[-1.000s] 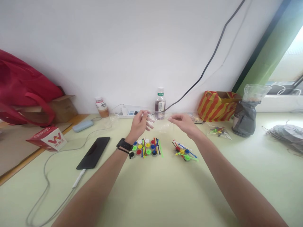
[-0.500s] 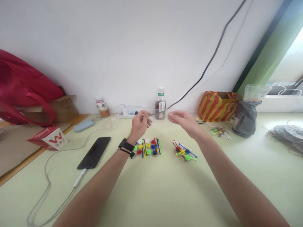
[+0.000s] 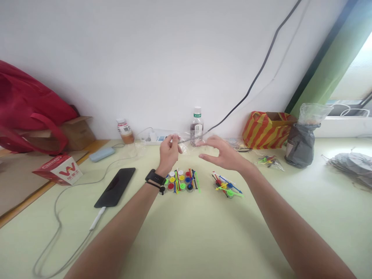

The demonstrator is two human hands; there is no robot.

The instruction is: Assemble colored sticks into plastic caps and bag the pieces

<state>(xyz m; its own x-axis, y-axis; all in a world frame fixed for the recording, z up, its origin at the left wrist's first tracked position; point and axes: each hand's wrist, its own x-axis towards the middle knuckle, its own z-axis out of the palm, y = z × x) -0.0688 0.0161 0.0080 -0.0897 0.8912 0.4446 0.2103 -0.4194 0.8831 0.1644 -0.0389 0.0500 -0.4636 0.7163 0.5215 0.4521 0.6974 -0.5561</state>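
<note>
My left hand is closed in a pinch on a clear plastic bag, which stretches to the right in front of the dark-drink bottle. My right hand is at the bag's other side, thumb and fingers apart, with nothing gripped in it. Below my left hand lie rows of small coloured discs with coloured plastic arrows beside and between them. Nearer my right forearm is a loose pile of spinner arrows on discs, in red, yellow, blue and green.
A black phone on a white cable and a red-white box are to the left. A power strip sits by the wall. At right are a bag of coloured pieces, a striped bag and a grey bag.
My right hand has opened, its thumb dropping away from the fingers, and has moved slightly left. The plastic bag still hangs from my left hand. The coloured pieces have not moved.
</note>
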